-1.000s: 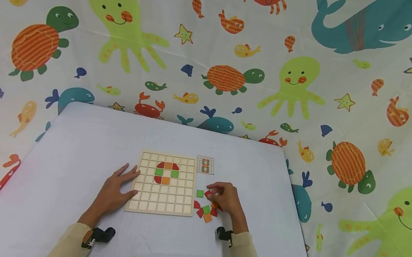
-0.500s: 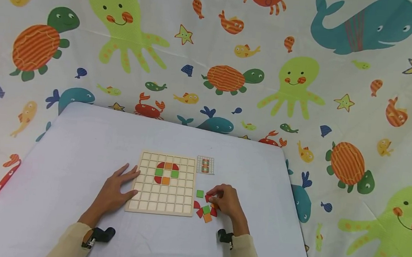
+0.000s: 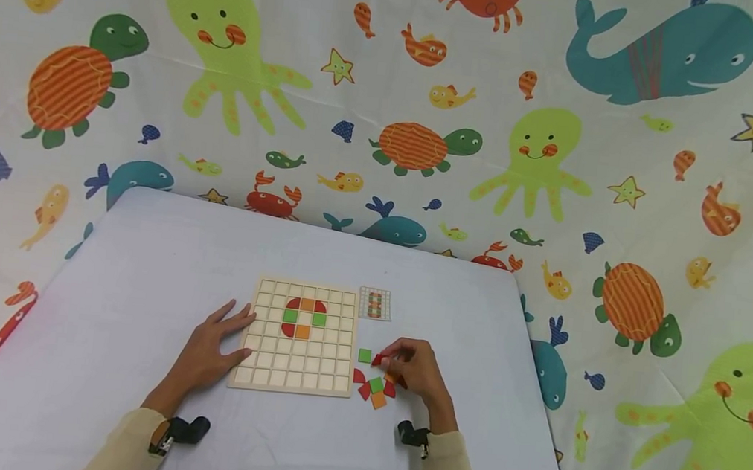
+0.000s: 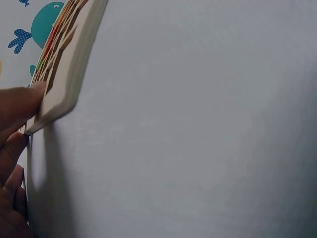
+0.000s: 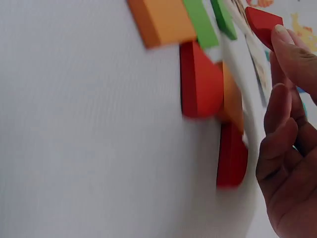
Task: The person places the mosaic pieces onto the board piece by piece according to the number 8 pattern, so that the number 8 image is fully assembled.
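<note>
My right hand (image 3: 415,369) pinches a red quarter-round tile (image 5: 262,25) between thumb and fingertip, held above the loose tiles beside the board. A square wooden grid board (image 3: 321,367) lies on the table, bearing a ring of red, orange and green tiles in its upper middle. The left hand (image 3: 205,354) rests at the board's left side with fingers spread. Its thumb (image 4: 22,104) touches the rim in the left wrist view. Under the right hand lie several loose tiles, among them a green square (image 3: 364,356), an orange square (image 3: 378,399) and a red quarter-round (image 3: 359,376).
A small pattern card (image 3: 375,304) with a printed grid lies by the board's upper right corner. The white-covered table (image 3: 291,444) ends at the back against a hanging cloth (image 3: 391,65) printed with sea animals. Each wrist wears a small black camera.
The right hand has drawn slightly toward the person, and the red tile in its fingertips has turned. The left hand and board hold still; the head view has shifted a little.
</note>
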A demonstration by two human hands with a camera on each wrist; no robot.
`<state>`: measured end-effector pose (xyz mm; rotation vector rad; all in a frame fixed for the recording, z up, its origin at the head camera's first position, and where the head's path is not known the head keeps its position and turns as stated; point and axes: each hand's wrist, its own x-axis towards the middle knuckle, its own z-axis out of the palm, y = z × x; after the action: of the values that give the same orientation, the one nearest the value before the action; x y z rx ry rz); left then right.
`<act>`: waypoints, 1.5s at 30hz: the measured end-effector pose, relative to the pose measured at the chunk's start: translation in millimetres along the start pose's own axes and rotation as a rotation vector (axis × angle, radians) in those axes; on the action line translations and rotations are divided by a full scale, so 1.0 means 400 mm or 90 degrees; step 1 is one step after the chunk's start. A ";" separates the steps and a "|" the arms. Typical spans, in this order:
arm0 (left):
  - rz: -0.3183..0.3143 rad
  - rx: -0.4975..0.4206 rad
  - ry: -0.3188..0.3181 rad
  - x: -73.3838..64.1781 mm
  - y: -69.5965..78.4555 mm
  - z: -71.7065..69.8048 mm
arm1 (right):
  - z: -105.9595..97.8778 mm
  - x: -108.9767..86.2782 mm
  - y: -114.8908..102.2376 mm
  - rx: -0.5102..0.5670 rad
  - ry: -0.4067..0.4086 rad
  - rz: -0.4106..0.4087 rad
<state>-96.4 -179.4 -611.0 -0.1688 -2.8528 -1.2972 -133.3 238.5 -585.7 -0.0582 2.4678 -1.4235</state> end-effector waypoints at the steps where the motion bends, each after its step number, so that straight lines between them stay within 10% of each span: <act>1: 0.001 0.001 0.002 0.000 -0.001 0.001 | 0.004 0.002 -0.001 0.015 0.004 -0.001; 18: 0.000 -0.009 -0.015 0.006 -0.008 -0.003 | 0.137 0.085 -0.143 0.089 0.060 -0.078; 45: -0.010 -0.010 -0.016 0.005 -0.010 -0.001 | 0.306 0.117 -0.206 -0.190 0.145 -0.014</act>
<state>-98.8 -182.1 -613.7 -0.1652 -2.8712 -1.3291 -154.0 85.1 -583.4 0.0162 2.8578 -1.1112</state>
